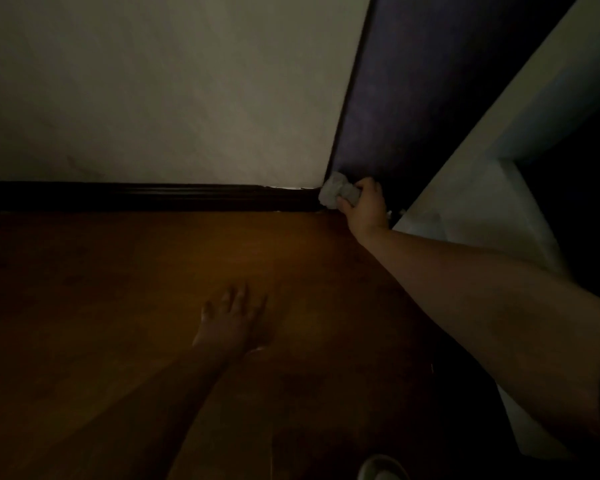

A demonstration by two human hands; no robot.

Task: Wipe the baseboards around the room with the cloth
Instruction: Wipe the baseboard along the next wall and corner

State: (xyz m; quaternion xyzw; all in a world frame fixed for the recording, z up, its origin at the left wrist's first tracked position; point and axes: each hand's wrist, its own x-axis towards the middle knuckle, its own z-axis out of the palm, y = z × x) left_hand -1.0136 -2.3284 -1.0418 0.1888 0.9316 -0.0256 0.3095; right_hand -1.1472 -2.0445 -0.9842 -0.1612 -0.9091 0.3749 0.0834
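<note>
While the right arm is stretched from the near right toward the far corner, the right hand point(364, 207) is seen with its fingers curled round a crumpled pale cloth point(338, 194). The cloth is pressed into the corner, at the right end of the dark baseboard point(146, 197), where the baseboard meets a dark upright panel point(395, 98). The left arm is extended forward from the near left, and the left hand point(231, 318) is laid palm down on the wooden floor point(118, 271), fingers straight and slightly spread, nothing being held. The baseboard is shown running along the foot of a pale wall point(153, 98), from the far left to the corner. A pale surface point(471, 209) is visible to the right of the gripping hand; dim light obscures its detail.
</note>
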